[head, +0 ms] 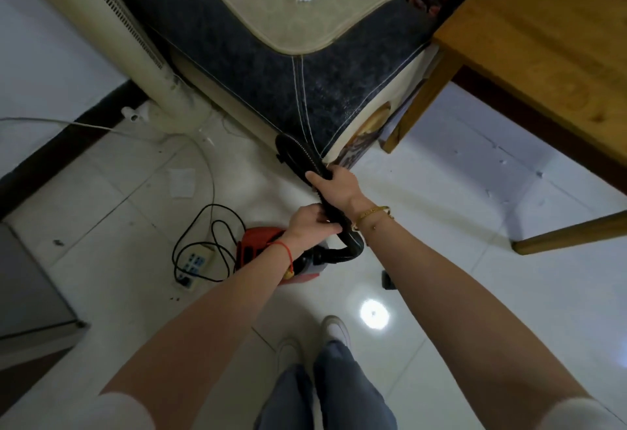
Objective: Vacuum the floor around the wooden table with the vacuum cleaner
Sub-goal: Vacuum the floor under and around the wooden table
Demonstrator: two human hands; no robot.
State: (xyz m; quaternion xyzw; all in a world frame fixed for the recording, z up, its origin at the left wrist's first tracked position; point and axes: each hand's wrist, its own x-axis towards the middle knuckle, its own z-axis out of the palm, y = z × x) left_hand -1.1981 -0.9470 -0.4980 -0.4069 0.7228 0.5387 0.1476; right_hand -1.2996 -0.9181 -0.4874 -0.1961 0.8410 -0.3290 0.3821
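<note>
Gripped the black hose (298, 154) with both hands, right hand (334, 183) leading at twelve o'clock, left hand (310, 224) behind, wooden table (543, 39) toward two o'clock.

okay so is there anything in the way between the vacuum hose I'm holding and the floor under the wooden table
Mostly clear. Both hands grip the hose by the sofa corner; the near table leg stands just right of it. Beyond that leg, the floor under the wooden table looks bare.

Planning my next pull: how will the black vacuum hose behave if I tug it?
Probably floppy: the hose already bends in loops between both hands and the red vacuum. Its ribbed surface likely grips well. A tug may drag the small vacuum across the glossy floor.
</note>
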